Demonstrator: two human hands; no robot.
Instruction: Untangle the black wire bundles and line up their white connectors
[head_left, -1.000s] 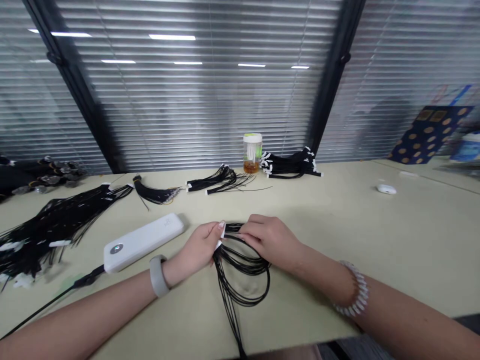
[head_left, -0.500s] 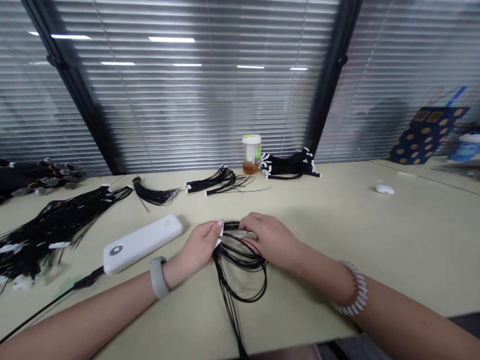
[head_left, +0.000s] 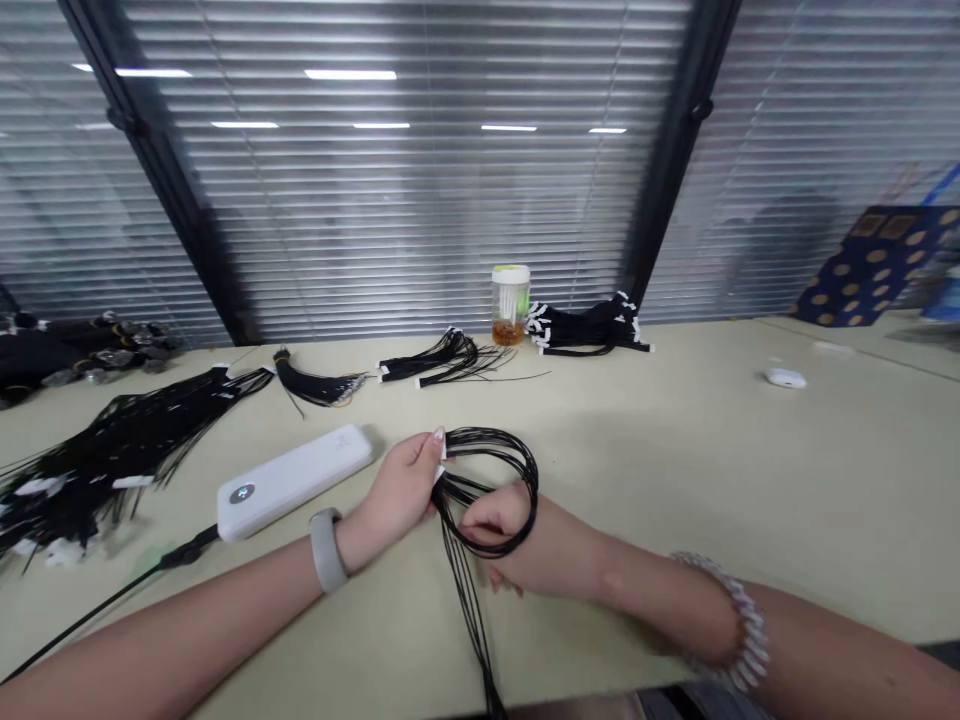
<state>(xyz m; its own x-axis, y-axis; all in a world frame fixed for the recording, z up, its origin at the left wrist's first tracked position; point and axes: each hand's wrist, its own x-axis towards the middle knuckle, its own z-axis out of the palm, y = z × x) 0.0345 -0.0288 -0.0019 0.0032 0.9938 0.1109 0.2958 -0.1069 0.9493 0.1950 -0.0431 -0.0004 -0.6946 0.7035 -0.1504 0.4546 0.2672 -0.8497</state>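
Note:
My left hand pinches a bundle of thin black cables by its white end connectors, thumb on top. From there the cables bend into a round loop to the right, while a loose tail runs down over the table's front edge. Curled fingers of my right hand are at the lower part of the loop, with cable strands crossing in front of the hand. Its fingertips are partly hidden, but they appear closed on the cables.
A white power bank with a plugged-in black lead lies left of my hands. Bundles of black cables spread at the left, with more cable bundles along the blinds. A lidded jar and a white earbud case stand farther back.
My right hand has moved down and toward me from the upper strands. The cables have swung up into a rounder loop around it. My left hand keeps its hold.

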